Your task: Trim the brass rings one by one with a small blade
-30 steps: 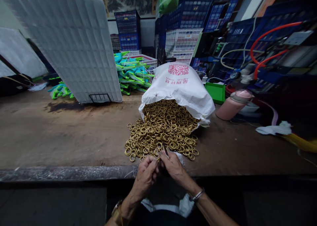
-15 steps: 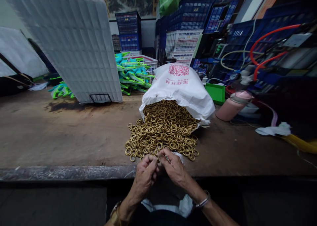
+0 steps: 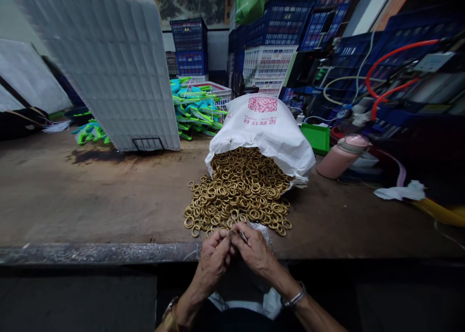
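Observation:
My left hand (image 3: 213, 255) and my right hand (image 3: 256, 250) meet at the fingertips over the table's front edge. Both are closed in a pinch. A thin curved edge, apparently of a metal ring, shows between the thumb and fingers of the right hand. What the left fingertips pinch is hidden. Just beyond the hands, a heap of brass-coloured rings (image 3: 236, 201) spreads over the tabletop. It spills from the open mouth of a white woven sack (image 3: 261, 128) with red print, lying on its side.
On the wooden table (image 3: 90, 201) a tall white ribbed panel (image 3: 119, 75) leans at the left. Green and blue plastic pieces (image 3: 198, 109) lie behind it. To the right are a green tray (image 3: 315, 138), a pink bottle (image 3: 343, 156) and red hoses (image 3: 395, 48). Stacked crates (image 3: 271, 60) line the back.
My right fingertips have drawn slightly down and left, closer against the left fingertips. The rings and the sack have stayed in place.

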Demonstrator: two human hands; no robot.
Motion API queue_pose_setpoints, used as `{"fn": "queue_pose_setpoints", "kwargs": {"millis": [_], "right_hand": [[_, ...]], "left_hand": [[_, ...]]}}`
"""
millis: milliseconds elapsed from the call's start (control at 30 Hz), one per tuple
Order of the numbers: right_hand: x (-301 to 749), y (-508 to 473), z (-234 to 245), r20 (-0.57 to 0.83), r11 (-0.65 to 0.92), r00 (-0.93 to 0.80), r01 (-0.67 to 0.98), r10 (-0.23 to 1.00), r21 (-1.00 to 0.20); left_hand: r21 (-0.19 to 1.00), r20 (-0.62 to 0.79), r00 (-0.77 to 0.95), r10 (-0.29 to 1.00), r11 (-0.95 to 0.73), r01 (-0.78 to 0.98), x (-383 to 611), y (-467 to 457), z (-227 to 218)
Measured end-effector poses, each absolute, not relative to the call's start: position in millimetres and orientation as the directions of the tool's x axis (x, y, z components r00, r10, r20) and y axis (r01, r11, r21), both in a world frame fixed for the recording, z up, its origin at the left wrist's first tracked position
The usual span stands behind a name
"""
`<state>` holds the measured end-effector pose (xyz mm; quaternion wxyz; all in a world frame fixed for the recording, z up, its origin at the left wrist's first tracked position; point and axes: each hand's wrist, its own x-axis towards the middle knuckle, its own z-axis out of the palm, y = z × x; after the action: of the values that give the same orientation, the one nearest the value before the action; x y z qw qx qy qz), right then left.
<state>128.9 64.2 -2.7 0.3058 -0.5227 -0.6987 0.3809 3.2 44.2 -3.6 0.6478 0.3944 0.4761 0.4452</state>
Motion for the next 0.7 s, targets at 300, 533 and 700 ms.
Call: {"fn": "queue_pose_setpoints", "kwargs": {"millis": [300, 533, 700], "right_hand": [[124, 65, -11, 0.02, 0.13, -0.24, 0.452, 0.971, -0.883], [121, 66, -12, -0.028, 0.05, -0.24, 0.316, 0.97, -0.948], [120, 66, -9, -0.075, -0.005, -0.23, 0.29, 0.97, -0.957]], "left_hand": [[0.938, -0.261, 0.156, 0.953, 0.288, -0.195, -1, 41, -17], [0.931, -0.267, 0.153, 0.952, 0.295, -0.213, -1, 42, -11], [0.925, -0.267, 0.157, 0.951, 0.299, -0.236, -2, 40, -11]]}}
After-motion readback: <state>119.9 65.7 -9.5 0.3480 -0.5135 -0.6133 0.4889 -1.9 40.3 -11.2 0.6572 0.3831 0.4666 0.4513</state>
